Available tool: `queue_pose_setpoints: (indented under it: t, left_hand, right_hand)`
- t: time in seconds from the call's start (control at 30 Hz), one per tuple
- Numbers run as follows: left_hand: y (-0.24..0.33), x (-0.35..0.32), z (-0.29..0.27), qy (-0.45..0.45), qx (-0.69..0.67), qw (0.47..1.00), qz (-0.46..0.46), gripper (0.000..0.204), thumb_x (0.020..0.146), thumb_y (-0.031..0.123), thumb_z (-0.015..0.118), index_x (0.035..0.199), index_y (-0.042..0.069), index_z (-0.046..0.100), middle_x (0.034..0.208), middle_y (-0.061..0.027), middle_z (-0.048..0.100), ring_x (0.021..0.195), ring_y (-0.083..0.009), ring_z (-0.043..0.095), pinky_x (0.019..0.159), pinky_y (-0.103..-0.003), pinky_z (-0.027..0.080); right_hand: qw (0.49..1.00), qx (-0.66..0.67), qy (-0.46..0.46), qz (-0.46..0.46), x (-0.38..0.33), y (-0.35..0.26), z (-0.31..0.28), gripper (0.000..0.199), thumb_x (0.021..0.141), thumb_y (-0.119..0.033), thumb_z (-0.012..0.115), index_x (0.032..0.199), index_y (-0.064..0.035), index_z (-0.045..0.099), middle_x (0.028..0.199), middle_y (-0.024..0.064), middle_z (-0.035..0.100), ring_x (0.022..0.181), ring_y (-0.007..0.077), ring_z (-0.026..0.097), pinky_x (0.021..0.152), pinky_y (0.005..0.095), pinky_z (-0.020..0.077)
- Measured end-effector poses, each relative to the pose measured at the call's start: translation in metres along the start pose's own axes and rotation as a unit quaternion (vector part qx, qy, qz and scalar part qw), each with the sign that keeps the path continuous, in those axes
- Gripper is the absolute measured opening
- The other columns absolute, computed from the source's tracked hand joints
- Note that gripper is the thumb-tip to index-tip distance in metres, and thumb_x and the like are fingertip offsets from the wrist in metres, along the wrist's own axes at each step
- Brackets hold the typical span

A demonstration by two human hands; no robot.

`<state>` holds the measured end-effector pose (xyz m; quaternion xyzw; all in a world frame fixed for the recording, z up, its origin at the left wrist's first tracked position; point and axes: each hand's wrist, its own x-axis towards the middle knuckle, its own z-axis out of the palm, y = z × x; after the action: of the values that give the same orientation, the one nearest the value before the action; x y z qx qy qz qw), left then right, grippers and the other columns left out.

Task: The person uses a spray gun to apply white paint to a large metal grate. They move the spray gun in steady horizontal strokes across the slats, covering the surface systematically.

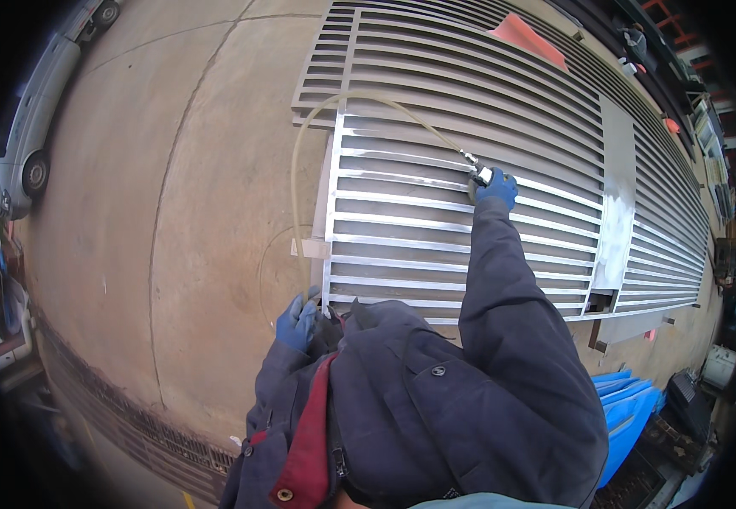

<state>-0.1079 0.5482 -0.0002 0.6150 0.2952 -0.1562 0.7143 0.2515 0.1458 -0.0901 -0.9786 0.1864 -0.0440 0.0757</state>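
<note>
My right hand (504, 188), in a blue glove, is wrapped round a small air sander (484, 175), held down on the slats of a large metal grille (402, 219). The tool's underside is mostly hidden. From its fitting a pale yellowish air hose (297, 161) arches left over the grille's corner and drops toward me. My left hand (297, 322), also gloved, is closed on that hose beside the grille's near left corner. The nearer slats look bright and silvery, while those farther off are duller grey, with whitish patches between. A flat plate (618, 170) joins the slatted sections.
Another slatted panel (325, 68) lies beyond, with an orange-red sheet (529, 41) on it. A block (310, 248) sticks out under the left edge. Blue sheets (627, 416) stand at my right. A vehicle (37, 119) is parked far left on the concrete floor (207, 178).
</note>
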Motion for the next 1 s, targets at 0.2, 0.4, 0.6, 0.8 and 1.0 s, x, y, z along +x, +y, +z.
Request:
queue_pose_setpoints:
  t: [0.2,0.4,0.6,0.8,1.0]
  left_hand:
    - [-0.014,0.002,-0.004,0.028,-0.057,0.998,0.020,0.043,0.111,0.030,0.051,0.145,0.005,0.055,0.080,0.0013,0.062,0.062,-0.0049,0.052,0.059,-0.020,0.044]
    - [-0.023,0.002,-0.012,0.034,-0.026,0.998,0.055,0.045,0.111,0.035,0.051,0.144,0.004,0.053,0.079,-0.0030,0.067,0.063,-0.0101,0.061,0.060,-0.022,0.049]
    - [-0.022,-0.003,-0.008,0.026,-0.020,0.999,0.042,0.045,0.111,0.033,0.051,0.145,0.004,0.052,0.080,-0.0011,0.065,0.063,-0.0071,0.057,0.060,-0.021,0.046]
    - [-0.004,-0.005,0.000,0.008,-0.018,1.000,-0.006,0.041,0.110,0.025,0.052,0.145,0.003,0.053,0.081,0.0014,0.062,0.064,-0.0042,0.051,0.060,-0.020,0.043]
    - [-0.013,-0.005,-0.012,0.021,-0.056,0.998,0.011,0.041,0.110,0.026,0.050,0.145,0.005,0.054,0.080,0.0013,0.062,0.064,-0.0045,0.052,0.059,-0.020,0.043]
  right_hand:
    - [0.992,-0.003,-0.054,-0.117,-0.028,-0.079,0.011,0.057,0.080,-0.039,0.083,0.132,-0.0272,0.062,0.144,0.0182,0.048,0.128,0.0417,0.052,0.100,0.0551,0.0518]
    - [0.962,0.025,-0.128,-0.241,-0.057,-0.140,0.020,0.056,0.085,-0.021,0.072,0.139,-0.0269,0.058,0.151,0.0135,0.045,0.138,0.0380,0.045,0.108,0.0552,0.0423]
    - [0.982,-0.042,-0.112,-0.149,-0.026,-0.085,0.000,0.061,0.083,-0.031,0.078,0.140,-0.0297,0.057,0.156,0.0146,0.041,0.142,0.0393,0.043,0.109,0.0567,0.0431]
    - [0.991,-0.068,-0.114,0.002,0.016,-0.022,-0.029,0.066,0.087,-0.055,0.074,0.143,-0.0254,0.055,0.150,0.0207,0.044,0.133,0.0425,0.051,0.102,0.0551,0.0497]
    - [0.991,-0.042,-0.099,-0.084,-0.019,-0.068,0.001,0.061,0.085,-0.038,0.078,0.140,-0.0260,0.057,0.150,0.0200,0.044,0.133,0.0425,0.050,0.103,0.0543,0.0501]
